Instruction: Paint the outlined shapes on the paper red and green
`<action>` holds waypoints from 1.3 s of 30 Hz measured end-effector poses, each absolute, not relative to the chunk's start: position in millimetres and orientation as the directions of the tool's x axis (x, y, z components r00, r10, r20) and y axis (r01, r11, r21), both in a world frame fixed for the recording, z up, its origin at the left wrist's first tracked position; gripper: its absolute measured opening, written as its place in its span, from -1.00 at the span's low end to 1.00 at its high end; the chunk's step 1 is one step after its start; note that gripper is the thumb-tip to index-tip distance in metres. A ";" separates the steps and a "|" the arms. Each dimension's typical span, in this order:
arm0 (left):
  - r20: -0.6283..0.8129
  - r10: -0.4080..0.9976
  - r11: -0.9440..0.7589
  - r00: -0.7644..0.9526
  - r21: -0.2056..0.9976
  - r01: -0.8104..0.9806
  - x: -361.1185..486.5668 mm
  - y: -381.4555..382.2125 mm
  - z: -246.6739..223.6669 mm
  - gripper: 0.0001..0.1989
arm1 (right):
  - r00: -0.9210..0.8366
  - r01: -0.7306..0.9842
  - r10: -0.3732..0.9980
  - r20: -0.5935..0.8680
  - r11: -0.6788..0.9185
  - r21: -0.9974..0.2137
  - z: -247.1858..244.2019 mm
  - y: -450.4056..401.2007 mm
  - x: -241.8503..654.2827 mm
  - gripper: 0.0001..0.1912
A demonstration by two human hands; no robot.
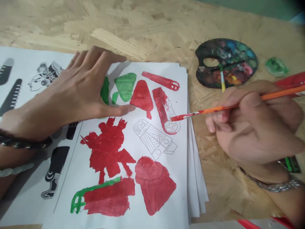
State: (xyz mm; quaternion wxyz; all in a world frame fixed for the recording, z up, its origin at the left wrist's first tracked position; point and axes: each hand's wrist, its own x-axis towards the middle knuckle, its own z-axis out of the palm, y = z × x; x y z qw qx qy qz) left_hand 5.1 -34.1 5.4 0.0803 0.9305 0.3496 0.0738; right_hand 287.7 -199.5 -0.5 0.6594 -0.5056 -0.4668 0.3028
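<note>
My right hand [257, 121] pinches an orange-handled paintbrush [214, 109]. Its red-loaded tip is over a partly red outlined shape [160, 108] on the white paper [152, 68]; whether the bristles touch cannot be made out. There is red paint on one fingertip. My left hand [88, 82] lies across the sheet's upper left with thumb and fingers spread, holding nothing. Beneath it, a green shape [105, 92] is partly covered. Around it are a green shape [125, 86], a red shape [142, 97], a large red figure [107, 146] and an unpainted line drawing [154, 138].
A dark oval palette [202, 78] with mixed paints lies at the upper right, a yellow brush [223, 82] resting on it. Beside it is a green-smeared clear piece [276, 66]. Printed black figures [56, 162] show on the left page. Several sheets are stacked on the wood-chip board table [152, 31].
</note>
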 end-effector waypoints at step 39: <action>0.232 0.597 -0.802 0.768 0.131 0.583 -0.3 -26.2 -13.5 0.18 | 0.313 0.199 0.916 0.252 0.197 -0.960 -8.7 -199.4 286.0 -0.88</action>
